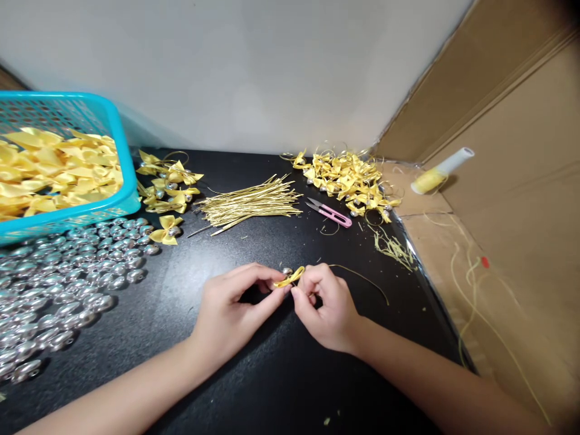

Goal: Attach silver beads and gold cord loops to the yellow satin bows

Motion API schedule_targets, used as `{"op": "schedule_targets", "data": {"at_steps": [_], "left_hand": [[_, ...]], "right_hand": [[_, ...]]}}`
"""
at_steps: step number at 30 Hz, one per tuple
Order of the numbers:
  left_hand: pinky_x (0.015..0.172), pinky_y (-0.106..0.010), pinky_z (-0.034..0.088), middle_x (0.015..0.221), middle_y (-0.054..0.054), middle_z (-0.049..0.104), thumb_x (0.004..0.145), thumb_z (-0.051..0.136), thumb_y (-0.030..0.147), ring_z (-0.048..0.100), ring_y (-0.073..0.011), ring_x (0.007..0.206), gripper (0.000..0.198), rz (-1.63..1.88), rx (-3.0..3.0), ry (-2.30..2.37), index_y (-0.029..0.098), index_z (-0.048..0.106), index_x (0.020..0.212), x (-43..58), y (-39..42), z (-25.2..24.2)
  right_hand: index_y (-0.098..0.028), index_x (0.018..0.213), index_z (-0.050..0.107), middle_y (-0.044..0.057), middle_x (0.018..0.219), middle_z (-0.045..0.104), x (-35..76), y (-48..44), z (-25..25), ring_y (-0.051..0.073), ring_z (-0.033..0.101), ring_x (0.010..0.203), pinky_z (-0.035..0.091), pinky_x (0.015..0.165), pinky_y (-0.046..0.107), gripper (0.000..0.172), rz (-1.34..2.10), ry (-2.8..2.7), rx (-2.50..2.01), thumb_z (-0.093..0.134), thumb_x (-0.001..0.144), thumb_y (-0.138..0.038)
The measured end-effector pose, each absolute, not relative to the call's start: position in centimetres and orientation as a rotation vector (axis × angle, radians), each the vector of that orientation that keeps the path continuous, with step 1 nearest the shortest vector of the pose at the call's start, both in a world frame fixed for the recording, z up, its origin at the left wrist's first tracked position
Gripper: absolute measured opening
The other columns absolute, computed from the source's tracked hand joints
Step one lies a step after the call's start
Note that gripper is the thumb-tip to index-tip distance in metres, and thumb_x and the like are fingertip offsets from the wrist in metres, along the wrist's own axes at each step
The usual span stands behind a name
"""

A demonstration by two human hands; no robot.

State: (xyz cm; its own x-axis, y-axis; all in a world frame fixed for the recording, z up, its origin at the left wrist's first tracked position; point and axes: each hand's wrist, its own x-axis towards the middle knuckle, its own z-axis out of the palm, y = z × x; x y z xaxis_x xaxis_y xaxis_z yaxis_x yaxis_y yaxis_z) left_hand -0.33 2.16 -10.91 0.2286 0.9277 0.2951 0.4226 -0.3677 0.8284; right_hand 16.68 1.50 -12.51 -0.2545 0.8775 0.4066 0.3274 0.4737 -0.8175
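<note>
A yellow ribbon bow (291, 277) is pinched between the thumb and fingers of my left hand (240, 302). A silver bead (287, 272) sits against the bow's far side. Close beside it, my right hand (328, 305) is closed, thumb against curled fingers, at the bow's right end. A thin gold cord (362, 279) trails out to the right from behind this hand; what lies between the fingertips is mostly hidden. Beyond the hands lie a bundle of gold cords (254, 204) and pink-handled thread snips (330, 214).
A blue basket (129, 163) of yellow bows stands at the left, with many silver beads (67, 290) before it. Beaded bows (167, 181) lie beside it; a looped pile (347, 178) lies back right. Cord scraps (394, 251) and a thread-wound tube (441, 172) are at the right.
</note>
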Motion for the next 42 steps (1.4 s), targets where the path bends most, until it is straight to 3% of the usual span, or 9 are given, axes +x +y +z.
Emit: {"op": "schedule_targets", "data": {"at_steps": [11,42], "left_hand": [[0.056,-0.022,0.051,0.073,0.0,0.075,0.081,0.066,0.021,0.067,-0.0129,0.06,0.007,0.931,1.744,1.325,0.02,0.073,0.08,-0.3,2.41,-11.03],[0.055,-0.023,0.051,0.071,-0.001,0.075,0.079,0.069,0.026,0.067,-0.0144,0.06,0.008,0.857,1.578,1.323,0.019,0.073,0.078,-0.34,2.51,-11.23]], "right_hand": [[-0.024,0.074,0.032,-0.012,0.053,0.03,16.74,1.39,-12.37,0.004,0.029,0.038,0.025,0.04,0.018,0.025,0.989,-1.67,-1.05,0.048,0.073,-0.005],[-0.024,0.073,0.032,-0.012,0.053,0.03,16.71,1.44,-12.43,0.004,0.027,0.039,0.024,0.04,0.018,0.024,1.082,-1.63,-1.064,0.048,0.073,-0.007]]}}
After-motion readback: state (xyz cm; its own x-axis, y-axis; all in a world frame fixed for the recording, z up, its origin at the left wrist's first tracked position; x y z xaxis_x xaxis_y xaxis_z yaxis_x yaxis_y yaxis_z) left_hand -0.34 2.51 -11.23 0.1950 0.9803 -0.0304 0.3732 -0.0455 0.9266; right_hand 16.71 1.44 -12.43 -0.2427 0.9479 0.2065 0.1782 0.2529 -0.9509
